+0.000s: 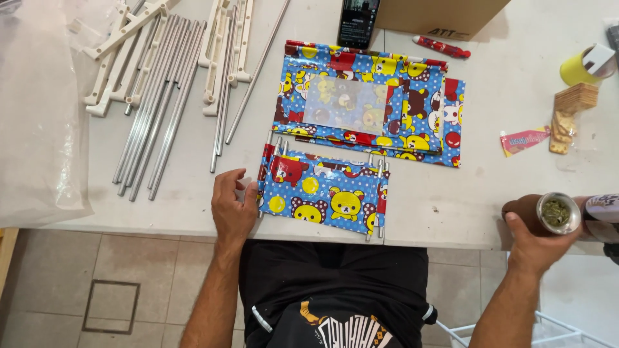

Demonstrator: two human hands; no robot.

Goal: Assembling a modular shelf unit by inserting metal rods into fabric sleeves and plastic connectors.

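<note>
- The white desk (pixel 451 206) fills the upper part of the view, and its near edge runs just above the person's lap
- A clear plastic sheet (pixel 39 116) lies crumpled over the desk's left end
- A bundle of grey metal rods (pixel 158 96) lies slanted at upper left, with white plastic brackets (pixel 122 38) across and beside them
- A large folded panel of blue cartoon-bear fabric (pixel 374 103) lies at the centre, below a brown cardboard box (pixel 438 16) and a dark phone (pixel 358 22)
- A smaller panel of the same fabric (pixel 322 193), with thin rods through its side sleeves, lies at the near edge
- The left hand (pixel 233 206) rests flat at that panel's left edge, grip loose, fingers spread, touching the cloth but clasping nothing
- The right hand (pixel 538 241) is closed round a brown gourd cup (pixel 545 214) with a metal rim and green herb inside, held just off the desk's near right corner
- A yellow tape roll (pixel 577 67), stacked crackers (pixel 570 106) and a red wrapper (pixel 523 140) sit at right
</note>
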